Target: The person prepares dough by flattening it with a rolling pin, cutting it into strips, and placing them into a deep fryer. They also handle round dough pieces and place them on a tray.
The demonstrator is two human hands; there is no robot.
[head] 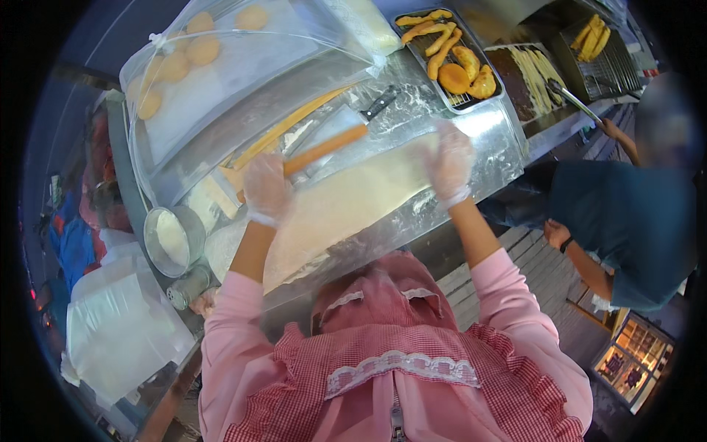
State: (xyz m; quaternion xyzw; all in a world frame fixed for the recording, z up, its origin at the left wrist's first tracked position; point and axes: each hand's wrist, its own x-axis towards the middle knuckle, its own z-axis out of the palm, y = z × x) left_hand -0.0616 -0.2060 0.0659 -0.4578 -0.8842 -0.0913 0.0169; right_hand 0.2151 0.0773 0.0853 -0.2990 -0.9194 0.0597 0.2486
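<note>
A long flat sheet of dough (353,193) stretches across the floured metal worktop (491,166) before me. My left hand (269,188), in a clear plastic glove, is closed around a wooden rolling pin (326,149), which slants over the dough's far edge. At the right end of the sheet is my gloved right hand (450,163), blurred by motion. Whether its fingers grip the dough edge is unclear. Beyond the pin lies a broad-bladed knife (337,124) with a black handle. A thin wooden stick (295,124) lies farther back.
Fried dough pieces fill a rack tray (502,94) at back right. Round pieces (201,51) lie under clear plastic at back left. A metal bowl of flour (171,240) and a shaker (188,287) stand left. At right, a co-worker (624,221) holds tongs (577,102) near a fryer (500,72).
</note>
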